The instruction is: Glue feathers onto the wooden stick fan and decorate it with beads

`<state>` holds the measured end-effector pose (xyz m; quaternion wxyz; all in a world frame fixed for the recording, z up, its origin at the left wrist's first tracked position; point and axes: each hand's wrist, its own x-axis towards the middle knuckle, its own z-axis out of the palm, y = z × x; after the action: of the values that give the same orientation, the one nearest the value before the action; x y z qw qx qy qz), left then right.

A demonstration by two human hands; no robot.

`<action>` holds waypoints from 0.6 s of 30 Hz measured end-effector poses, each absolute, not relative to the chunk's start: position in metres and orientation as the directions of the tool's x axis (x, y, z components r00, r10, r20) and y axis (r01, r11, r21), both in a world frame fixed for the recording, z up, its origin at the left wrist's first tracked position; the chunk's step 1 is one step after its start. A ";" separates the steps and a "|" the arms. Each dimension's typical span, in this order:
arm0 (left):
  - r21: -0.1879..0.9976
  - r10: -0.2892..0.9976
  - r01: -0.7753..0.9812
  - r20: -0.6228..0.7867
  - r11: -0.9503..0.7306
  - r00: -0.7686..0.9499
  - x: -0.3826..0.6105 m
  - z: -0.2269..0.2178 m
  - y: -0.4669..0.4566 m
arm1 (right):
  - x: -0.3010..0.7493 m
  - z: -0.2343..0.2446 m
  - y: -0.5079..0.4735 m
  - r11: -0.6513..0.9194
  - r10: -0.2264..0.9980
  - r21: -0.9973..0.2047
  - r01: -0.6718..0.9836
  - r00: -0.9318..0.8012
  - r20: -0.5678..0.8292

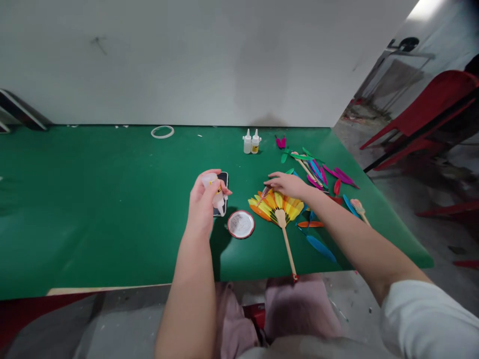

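Observation:
In my left hand [204,197] is a small clear glue bottle [212,185], tilted with its nozzle pointing down. Below and to the right of that nozzle lies a round white lid [240,224] with a red rim. A phone [223,192] lies partly hidden behind my left hand. My right hand [286,184] is over the top of a yellow and orange feather fan [280,205], its fingers closed on a slim pinkish pointed tool [263,195], possibly tweezers. The fan lies flat, its wooden handle [289,252] reaching the table's front edge.
Two more glue bottles [251,143] stand upright near the wall. Loose coloured feathers [318,172] and wooden sticks [305,167] are scattered to the right. A blue feather [321,248] lies right of the handle. A white ring [162,132] is at the back left. A red chair [422,109] stands beyond the table.

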<state>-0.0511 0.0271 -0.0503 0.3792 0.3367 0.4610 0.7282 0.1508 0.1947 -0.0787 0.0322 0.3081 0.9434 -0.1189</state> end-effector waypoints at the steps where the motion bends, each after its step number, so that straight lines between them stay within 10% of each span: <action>1: 0.925 0.859 -0.240 0.146 -0.294 -0.492 -0.052 -0.051 0.027 | 0.149 -0.083 0.198 0.790 0.564 -0.202 0.579 -0.815 -0.130; 12: 0.937 0.880 -0.247 0.112 -0.249 -0.461 -0.047 -0.052 0.032 | 0.150 -0.089 0.224 0.619 0.784 -0.113 0.777 -0.619 0.039; 18: 0.906 0.820 -0.269 0.130 -0.326 -0.558 -0.050 -0.051 0.035 | 0.209 -0.059 0.144 0.504 0.864 -0.282 0.816 -0.476 0.165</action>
<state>-0.0499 0.0347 -0.0509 0.3600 0.3025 0.4552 0.7561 0.2092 0.1440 -0.0594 -0.1439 0.4911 0.8552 -0.0825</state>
